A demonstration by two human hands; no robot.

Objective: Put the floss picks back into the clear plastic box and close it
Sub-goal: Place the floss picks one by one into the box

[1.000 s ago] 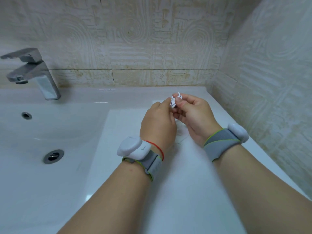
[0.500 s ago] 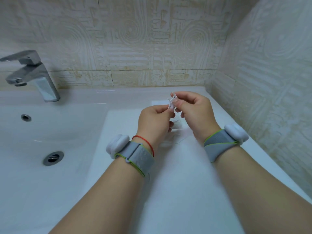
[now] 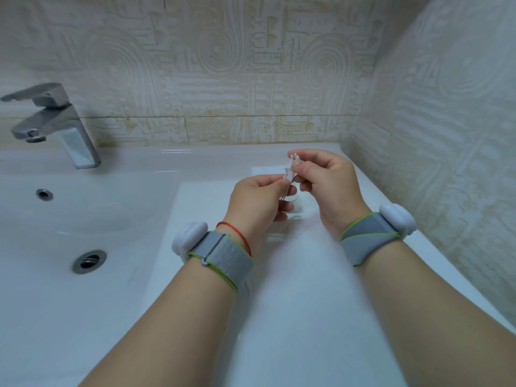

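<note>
A small bundle of white floss picks (image 3: 290, 169) is held upright above the white counter, pinched between both hands. My left hand (image 3: 257, 202) pinches its lower end with thumb and forefinger. My right hand (image 3: 326, 185) pinches its upper part, fingers curled. Below and between the hands lies the clear plastic box (image 3: 300, 209), mostly hidden by them; whether it stands open I cannot tell. A few more white picks (image 3: 282, 236) lie on the counter under my left wrist.
The white counter (image 3: 293, 303) runs along the tiled right wall (image 3: 446, 135). A sink basin (image 3: 69, 233) with a drain lies to the left, and a chrome tap (image 3: 55, 121) stands at its back. Grey wristbands with white sensors sit on both wrists.
My left hand has turned and dropped a little, so its wrist sensor now faces left. The bundle of picks stays pinched between both hands at about the same spot.
</note>
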